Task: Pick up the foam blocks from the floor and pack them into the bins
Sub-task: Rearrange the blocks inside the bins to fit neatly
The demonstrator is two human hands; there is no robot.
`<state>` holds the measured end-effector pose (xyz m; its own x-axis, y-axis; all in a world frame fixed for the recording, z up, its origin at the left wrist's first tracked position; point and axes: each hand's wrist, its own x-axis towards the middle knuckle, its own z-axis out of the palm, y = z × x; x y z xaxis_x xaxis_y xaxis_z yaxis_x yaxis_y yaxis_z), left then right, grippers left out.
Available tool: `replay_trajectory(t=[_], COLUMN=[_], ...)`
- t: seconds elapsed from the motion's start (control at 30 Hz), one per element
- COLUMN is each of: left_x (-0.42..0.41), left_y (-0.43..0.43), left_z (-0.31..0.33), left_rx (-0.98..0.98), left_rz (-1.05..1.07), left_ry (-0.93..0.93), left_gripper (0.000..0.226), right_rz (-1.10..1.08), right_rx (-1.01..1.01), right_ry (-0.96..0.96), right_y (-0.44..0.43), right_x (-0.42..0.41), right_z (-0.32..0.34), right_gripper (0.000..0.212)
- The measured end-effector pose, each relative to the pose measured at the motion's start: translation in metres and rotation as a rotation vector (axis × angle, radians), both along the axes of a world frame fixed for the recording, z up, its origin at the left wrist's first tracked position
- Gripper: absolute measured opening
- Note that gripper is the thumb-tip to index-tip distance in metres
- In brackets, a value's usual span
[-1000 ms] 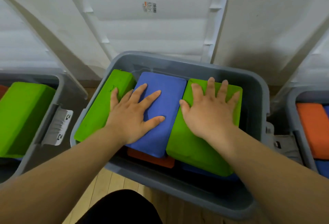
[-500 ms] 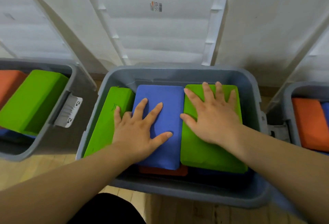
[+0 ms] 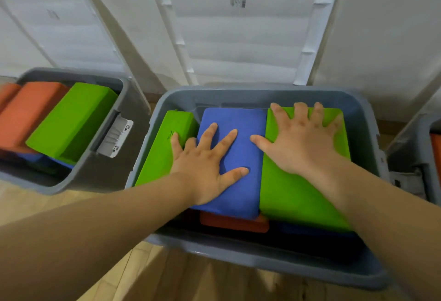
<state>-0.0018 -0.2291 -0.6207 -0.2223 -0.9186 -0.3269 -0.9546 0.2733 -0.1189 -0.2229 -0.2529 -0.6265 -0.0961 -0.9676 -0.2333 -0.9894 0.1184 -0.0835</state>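
Observation:
The middle grey bin (image 3: 262, 256) holds a top layer of three foam blocks side by side: a green block (image 3: 158, 155) on the left, a blue block (image 3: 238, 119) in the middle, a wider green block (image 3: 293, 195) on the right. My left hand (image 3: 205, 164) lies flat with spread fingers across the blue block and the left green one. My right hand (image 3: 300, 140) presses flat on the right green block, thumb on the blue one. Under them an orange block (image 3: 233, 224) and a blue one show at the near side.
A second grey bin (image 3: 78, 181) at the left holds orange blocks (image 3: 26, 114) and a green block (image 3: 71, 119). A third bin (image 3: 420, 147) shows at the right edge. White lids (image 3: 245, 38) lean open against the wall. Wooden floor (image 3: 179, 281) lies in front.
The view has shifted so the bins sit further right and lower. Both hands stay flat on the blocks; the right hand has slid further toward the far end of the green block.

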Motion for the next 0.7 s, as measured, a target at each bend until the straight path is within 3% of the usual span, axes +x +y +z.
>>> replay_trajectory(t=[0.33,0.47,0.6,0.7], left_x=[0.005,0.004,0.044,0.084], left_y=[-0.006,0.002,-0.013,-0.013], left_z=[0.000,-0.012,0.007,0.015], left_rx=[-0.066,-0.062,-0.233,-0.185], left_rz=[-0.069,-0.182,-0.302,-0.170], left_ry=[0.018,0.032,0.116,0.122], left_gripper=[0.091,0.093,0.084,0.077], right_rz=[0.016,-0.094,-0.116,-0.004], right_rx=[0.007,0.027,-0.028,-0.102], right_ry=[0.044,0.035,-0.005,0.032], right_y=[-0.008,0.018,0.017,0.012], right_x=[0.005,0.004,0.030,0.068], right_z=[0.008,-0.013,0.003,0.003], right_gripper=[0.092,0.089,0.081,0.076])
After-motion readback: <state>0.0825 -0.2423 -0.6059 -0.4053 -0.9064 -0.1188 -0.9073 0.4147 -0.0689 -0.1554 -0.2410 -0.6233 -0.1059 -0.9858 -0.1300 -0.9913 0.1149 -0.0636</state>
